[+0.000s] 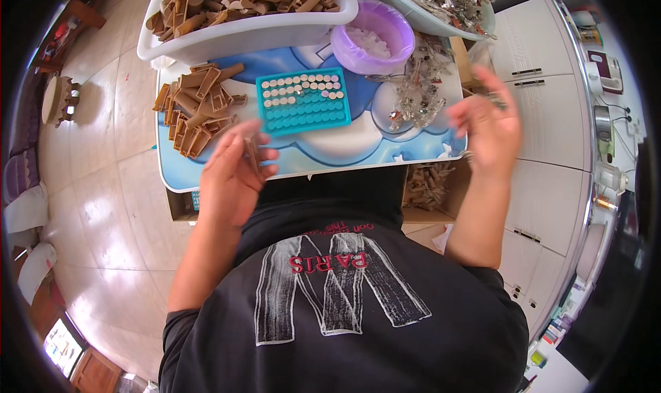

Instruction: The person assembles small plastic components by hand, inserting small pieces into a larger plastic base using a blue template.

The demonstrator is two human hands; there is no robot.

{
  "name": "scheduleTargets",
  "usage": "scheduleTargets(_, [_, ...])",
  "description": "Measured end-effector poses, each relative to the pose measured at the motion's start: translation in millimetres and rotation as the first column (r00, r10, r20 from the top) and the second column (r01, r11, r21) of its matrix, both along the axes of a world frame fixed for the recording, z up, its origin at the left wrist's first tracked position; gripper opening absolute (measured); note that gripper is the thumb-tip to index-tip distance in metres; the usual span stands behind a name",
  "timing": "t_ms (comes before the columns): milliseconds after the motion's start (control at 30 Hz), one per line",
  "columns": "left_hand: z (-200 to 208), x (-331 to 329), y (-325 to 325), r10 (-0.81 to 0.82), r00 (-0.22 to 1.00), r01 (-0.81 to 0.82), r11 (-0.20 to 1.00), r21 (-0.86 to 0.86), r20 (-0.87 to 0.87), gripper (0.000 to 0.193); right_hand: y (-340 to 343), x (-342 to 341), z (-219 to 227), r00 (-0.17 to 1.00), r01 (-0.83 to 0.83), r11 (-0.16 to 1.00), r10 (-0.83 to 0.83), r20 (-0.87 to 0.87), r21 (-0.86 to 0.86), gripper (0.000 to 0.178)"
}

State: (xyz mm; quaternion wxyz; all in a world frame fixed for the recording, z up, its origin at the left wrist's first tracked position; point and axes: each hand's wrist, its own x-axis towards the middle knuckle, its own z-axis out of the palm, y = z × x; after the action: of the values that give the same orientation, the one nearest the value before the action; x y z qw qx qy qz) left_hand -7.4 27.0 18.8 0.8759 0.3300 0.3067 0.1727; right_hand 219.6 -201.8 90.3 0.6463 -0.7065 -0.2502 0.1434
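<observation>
My left hand (235, 166) is closed round a brown plastic casing (253, 153), just in front of the table's near left part. Off the table's right edge, my right hand (487, 128) is raised with curled fingers, somewhat blurred; a small dark and shiny bit shows at them, too unclear to name. Between the hands lies a teal tray (306, 121) with rows of round pockets, its far rows holding small pale discs (292, 83). A pile of brown plastic casings (196, 107) is left of the tray. Clear and metallic small parts (416, 93) are heaped to its right.
A white tub (251, 32) full of brown casings stands at the back. Beside it are a purple bowl (344, 52) lined with a bag and a pale basin (406, 11) of shiny parts. Below the table, an open cardboard box (447, 210) holds brown pieces. White cabinets (547, 118) line the right.
</observation>
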Motion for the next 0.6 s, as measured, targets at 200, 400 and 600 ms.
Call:
scheduleTargets(200, [-5, 10, -22, -0.292, 0.956, 0.292, 0.945, -0.146, 0.021, 0.028, 47, -75, -34, 0.77, -0.478, 0.87, 0.348, -0.534, -0.123, 0.079])
scheduleTargets(400, [7, 16, -24, -0.464, 0.882, 0.445, 0.879, -0.172, -0.087, 0.028, 63, -93, -49, 0.669, -0.626, 0.775, 0.479, -0.568, -0.083, 0.083])
scheduleTargets(600, [-7, 13, -23, -0.476, 0.866, 0.474, 0.879, -0.051, -0.154, 0.027, 78, -90, -45, 0.623, -0.74, 0.643, 0.541, -0.566, -0.2, 0.083])
